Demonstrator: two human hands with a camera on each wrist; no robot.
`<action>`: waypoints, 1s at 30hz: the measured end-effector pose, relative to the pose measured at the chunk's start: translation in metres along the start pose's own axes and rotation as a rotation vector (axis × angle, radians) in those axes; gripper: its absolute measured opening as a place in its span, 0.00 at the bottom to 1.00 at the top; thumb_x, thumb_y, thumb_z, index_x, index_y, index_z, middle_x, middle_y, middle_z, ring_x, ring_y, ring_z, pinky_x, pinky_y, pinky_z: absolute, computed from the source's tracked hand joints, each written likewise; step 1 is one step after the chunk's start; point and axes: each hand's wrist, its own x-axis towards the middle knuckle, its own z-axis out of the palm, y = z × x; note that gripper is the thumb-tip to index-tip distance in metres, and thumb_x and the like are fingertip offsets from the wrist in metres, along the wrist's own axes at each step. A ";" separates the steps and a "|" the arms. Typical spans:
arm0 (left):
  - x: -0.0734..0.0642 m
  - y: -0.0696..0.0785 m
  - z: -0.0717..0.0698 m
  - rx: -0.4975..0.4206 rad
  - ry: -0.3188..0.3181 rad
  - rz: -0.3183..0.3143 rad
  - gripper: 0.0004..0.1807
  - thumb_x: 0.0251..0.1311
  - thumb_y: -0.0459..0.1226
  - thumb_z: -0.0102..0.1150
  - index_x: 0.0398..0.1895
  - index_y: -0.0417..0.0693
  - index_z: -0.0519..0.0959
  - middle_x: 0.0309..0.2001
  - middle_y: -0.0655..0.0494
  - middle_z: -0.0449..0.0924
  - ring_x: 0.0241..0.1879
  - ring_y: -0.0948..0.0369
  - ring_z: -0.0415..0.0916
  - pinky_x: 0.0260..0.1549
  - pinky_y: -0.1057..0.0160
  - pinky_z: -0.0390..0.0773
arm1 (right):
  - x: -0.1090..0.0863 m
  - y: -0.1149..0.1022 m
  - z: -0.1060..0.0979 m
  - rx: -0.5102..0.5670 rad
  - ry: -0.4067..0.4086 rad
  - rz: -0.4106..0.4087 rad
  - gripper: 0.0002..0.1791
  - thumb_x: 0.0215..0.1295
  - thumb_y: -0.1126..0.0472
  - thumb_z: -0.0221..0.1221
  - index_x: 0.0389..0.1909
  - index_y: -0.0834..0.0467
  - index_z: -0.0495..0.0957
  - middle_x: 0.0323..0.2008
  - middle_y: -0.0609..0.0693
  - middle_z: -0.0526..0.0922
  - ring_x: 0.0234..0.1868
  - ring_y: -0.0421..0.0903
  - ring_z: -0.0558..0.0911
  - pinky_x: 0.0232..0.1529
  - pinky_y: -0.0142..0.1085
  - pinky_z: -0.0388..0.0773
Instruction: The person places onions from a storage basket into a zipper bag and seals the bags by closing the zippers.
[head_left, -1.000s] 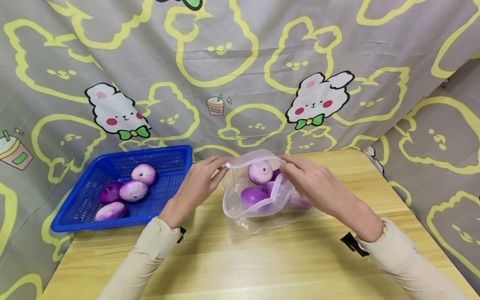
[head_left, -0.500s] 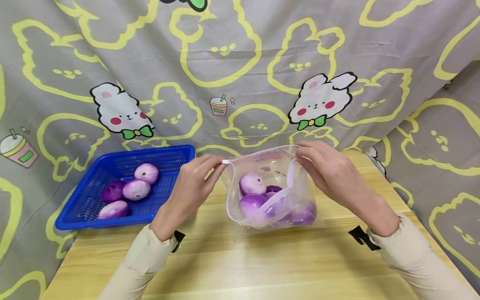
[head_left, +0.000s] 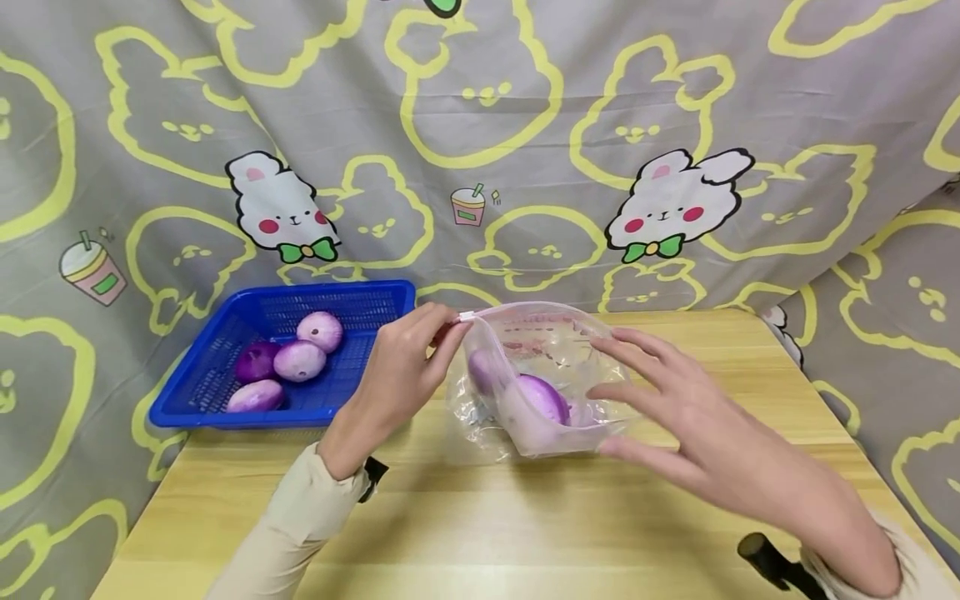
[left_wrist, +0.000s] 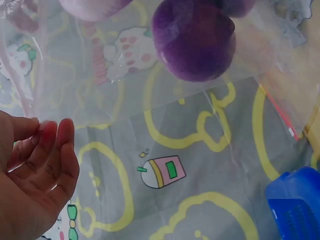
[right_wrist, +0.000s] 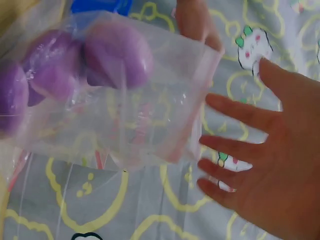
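A clear zip bag (head_left: 540, 437) with a pale slider stands with its mouth gaping, with purple onions (head_left: 544, 400) inside. My left hand (head_left: 397, 371) pinches the bag's upper left corner by the slider (head_left: 469, 316). In the left wrist view the thumb and fingertips of that hand (left_wrist: 40, 165) meet on the film's edge. At the right side of the mouth my right hand (head_left: 697, 412) spreads its fingers. The right wrist view has its fingers (right_wrist: 235, 145) straight beside the bag's edge, gripping nothing; whether they touch the film I cannot tell.
A blue plastic basket (head_left: 247, 422) stands left on the wooden table (head_left: 480, 533), holding several purple onions (head_left: 300, 360). Behind the table hangs a grey curtain (head_left: 517, 183) with cartoon prints.
The right hand has let go of the bag's rim and spread its fingers, drawing back to the right. The left hand keeps its pinch. The bag's mouth has widened and its onions have shifted.
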 end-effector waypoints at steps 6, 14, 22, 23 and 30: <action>-0.004 -0.004 0.001 0.027 0.011 -0.025 0.05 0.66 0.33 0.62 0.32 0.41 0.80 0.27 0.56 0.77 0.27 0.64 0.74 0.26 0.64 0.78 | -0.004 0.012 0.008 -0.140 0.089 -0.062 0.28 0.75 0.36 0.43 0.38 0.53 0.82 0.68 0.57 0.69 0.70 0.61 0.61 0.64 0.59 0.60; -0.010 -0.011 -0.010 -0.032 0.105 -0.086 0.04 0.66 0.31 0.61 0.33 0.40 0.81 0.27 0.56 0.77 0.27 0.63 0.74 0.27 0.62 0.76 | -0.001 0.010 0.000 -0.129 0.298 -0.145 0.23 0.80 0.48 0.42 0.32 0.56 0.79 0.53 0.59 0.77 0.58 0.59 0.73 0.61 0.35 0.65; -0.007 -0.012 -0.027 -0.080 0.169 -0.079 0.02 0.62 0.27 0.63 0.32 0.40 0.83 0.28 0.53 0.80 0.28 0.62 0.76 0.31 0.68 0.75 | 0.008 0.024 -0.014 -0.258 0.520 -0.158 0.22 0.79 0.52 0.48 0.34 0.65 0.81 0.31 0.55 0.84 0.31 0.53 0.82 0.37 0.43 0.77; -0.006 -0.010 -0.029 -0.081 0.163 -0.081 0.02 0.62 0.28 0.63 0.32 0.40 0.82 0.28 0.53 0.81 0.28 0.62 0.76 0.31 0.68 0.75 | 0.008 0.028 -0.014 -0.266 0.527 -0.147 0.22 0.79 0.52 0.48 0.34 0.65 0.81 0.29 0.54 0.84 0.29 0.51 0.82 0.33 0.42 0.76; -0.008 -0.005 -0.027 -0.238 0.113 -0.155 0.05 0.62 0.26 0.63 0.30 0.43 0.81 0.25 0.58 0.79 0.26 0.62 0.76 0.31 0.71 0.74 | 0.007 0.053 -0.009 -0.188 0.536 -0.039 0.22 0.78 0.51 0.48 0.50 0.68 0.75 0.31 0.55 0.83 0.30 0.46 0.80 0.31 0.35 0.71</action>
